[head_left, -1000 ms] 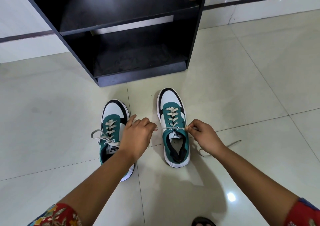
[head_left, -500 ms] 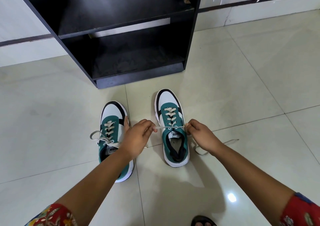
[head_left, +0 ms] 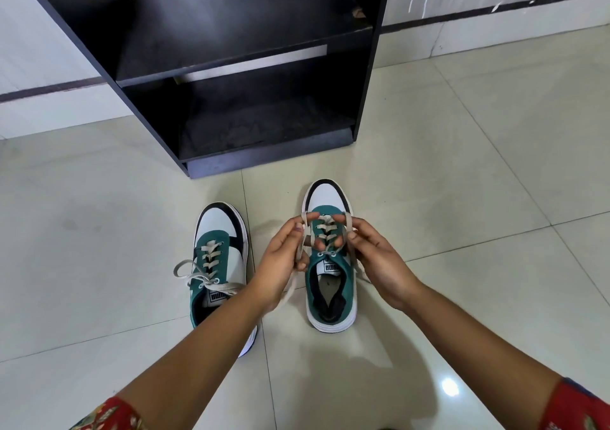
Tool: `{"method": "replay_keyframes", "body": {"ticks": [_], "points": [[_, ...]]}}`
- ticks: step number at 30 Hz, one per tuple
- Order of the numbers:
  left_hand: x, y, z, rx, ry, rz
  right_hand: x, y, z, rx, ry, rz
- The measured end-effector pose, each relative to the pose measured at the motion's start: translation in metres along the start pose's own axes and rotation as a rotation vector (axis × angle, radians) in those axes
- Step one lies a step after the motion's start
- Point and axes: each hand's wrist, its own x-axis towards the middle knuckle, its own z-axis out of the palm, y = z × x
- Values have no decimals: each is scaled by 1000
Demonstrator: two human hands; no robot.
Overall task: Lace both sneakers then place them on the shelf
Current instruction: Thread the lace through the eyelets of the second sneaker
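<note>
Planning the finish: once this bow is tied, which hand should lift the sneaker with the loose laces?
Left, probably. The left hand works right beside the other sneaker, while the right hand would have to cross the sneaker being tied.

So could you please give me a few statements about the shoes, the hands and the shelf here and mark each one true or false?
1. Both hands, left hand and right hand, hold laces over the right sneaker. True.
2. The left sneaker stands on the shelf. False: it is on the floor, in front of the shelf.
3. The left sneaker's lace ends lie loose, with no hand on them. True.
4. The sneakers' toes point away from the shelf. False: the toes point toward it.
5. The shelf's lower compartment holds another pair of shoes. False: no shoes show in it.
</note>
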Motion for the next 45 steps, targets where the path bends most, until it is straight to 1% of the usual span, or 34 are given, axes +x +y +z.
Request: {"method": "replay_keyframes", "body": {"ticks": [3,6,9,11,14,16,19,24,27,29,30,31,34,38,39,40,41,42,43,44,45], "points": [[0,-1,3,92,-46,53,2,3,1,-43,-17,-15],[1,-3,3,193,-139,124,4,2,4,-71,-21,-26],[3,-4,1,239,-234,157,10,2,6,-28,27,8],[4,-3,2,205,-233,130,13,2,4,-33,20,17],[10,1,-1,97,-195,-14,17,1,3,-106,-140,-9],[15,4,-4,64,-215,-105,18,1,3,-131,-212,-21],[17,4,-4,68,-226,-131,18,1,3,-157,-239,-39],[17,0,-2,69,-163,-140,15,1,3,-236,-183,-101],[17,0,1,81,-122,-122,18,2,7,-224,-68,-80],[16,-1,2,85,-88,-51,20,1,8,-200,8,-38],[15,-1,2,156,-71,18,21,0,9,-199,37,-19],[15,-1,1,298,-45,104,22,-2,9,-201,61,2],[12,0,-3,855,62,404,24,-10,11,-175,79,58],[17,1,-4,1436,16,955,27,-20,9,-173,12,140],[18,2,-5,1528,3,1060,29,-20,7,-194,-11,161],[21,4,-6,1580,-3,1123,29,-20,7,-207,-32,177],[24,6,-7,1615,-9,1155,29,-21,6,-206,-48,179],[24,11,-5,1630,-22,1136,29,-21,6,-186,-46,178],[24,14,-3,1620,-43,1051,29,-20,7,-152,-26,174],[22,19,0,1552,-60,899,28,-21,8,-109,-1,171],[21,24,4,1432,-48,696,27,-22,9,-83,18,163]]}}
